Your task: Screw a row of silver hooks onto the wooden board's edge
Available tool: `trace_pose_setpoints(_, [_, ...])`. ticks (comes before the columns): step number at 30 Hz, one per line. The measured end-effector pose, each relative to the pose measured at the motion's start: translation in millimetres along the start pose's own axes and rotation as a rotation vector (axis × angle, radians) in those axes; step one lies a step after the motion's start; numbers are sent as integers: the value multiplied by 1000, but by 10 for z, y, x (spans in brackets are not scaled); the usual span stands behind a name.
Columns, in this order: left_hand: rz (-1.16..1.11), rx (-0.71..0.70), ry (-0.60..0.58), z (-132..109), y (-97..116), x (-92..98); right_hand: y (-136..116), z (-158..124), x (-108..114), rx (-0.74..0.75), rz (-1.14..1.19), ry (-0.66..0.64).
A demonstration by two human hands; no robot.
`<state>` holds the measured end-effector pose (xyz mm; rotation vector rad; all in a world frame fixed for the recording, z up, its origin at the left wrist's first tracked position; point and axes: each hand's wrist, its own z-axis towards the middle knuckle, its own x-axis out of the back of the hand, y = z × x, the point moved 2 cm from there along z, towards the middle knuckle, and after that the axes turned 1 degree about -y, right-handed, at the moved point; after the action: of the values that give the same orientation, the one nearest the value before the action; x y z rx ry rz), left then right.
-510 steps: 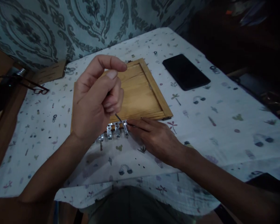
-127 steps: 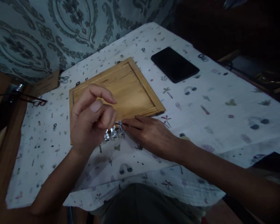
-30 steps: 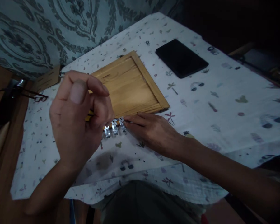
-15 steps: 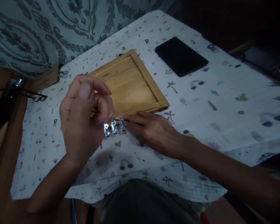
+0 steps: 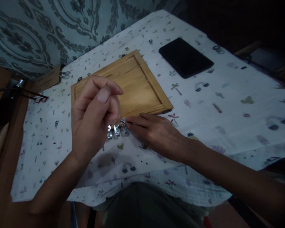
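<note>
My left hand (image 5: pixel 93 115) is raised over the near edge of a framed wooden board (image 5: pixel 142 85). Its fingers are curled around a tool, mostly hidden, that looks like a screwdriver with a yellow-and-black handle. Low on the table, my right hand (image 5: pixel 156 133) presses its fingertips together at the rightmost metal hook (image 5: pixel 125 128), which sits along the board's near edge. Two more shiny hooks, a middle one (image 5: pixel 116 130) and a left one (image 5: pixel 109 133), stand beside it, partly below my left hand. The fingers hide the exact contact at the right hook.
A black tablet (image 5: pixel 185 57) lies on the patterned tablecloth (image 5: pixel 223 126), beyond the board to the right. Eyeglasses (image 5: pixel 40 99) and a piece of cardboard (image 5: pixel 47 81) are at the left. Patterned fabric (image 5: pixel 73 25) rises behind the table.
My left fist has shifted right and rotated, and the yellow handle that showed beneath it is now covered. My right hand remains at the hook.
</note>
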<state>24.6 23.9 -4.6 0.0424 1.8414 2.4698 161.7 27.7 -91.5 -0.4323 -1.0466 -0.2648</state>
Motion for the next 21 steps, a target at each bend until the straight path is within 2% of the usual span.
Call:
trace_pose_setpoints(3, [66,10,62,7,-14,16,7,-2,-1,8,-4,30])
trace_pose_setpoints(6, [107,-41,152,14,-40,38,15,2,-3,4,-7,38])
trace_pose_setpoints(9, [14,-84,199,19,-54,33,18,8,-5,-1,-10,17])
trace_pose_setpoints(11, [-53,-44,209,18,-53,5,17,9,-4,1,-5,8])
trace_pose_setpoints(14, [-107,32,147,24,-40,-61,18,6,-3,-3,15,-10])
trace_pose_setpoints(18, [-141,28,26,84,-28,-82,18,-6,-6,3,35,-11])
trace_pose_setpoints(21, [-128,80,-119,158,-40,-31,19,-15,-12,10,21,14])
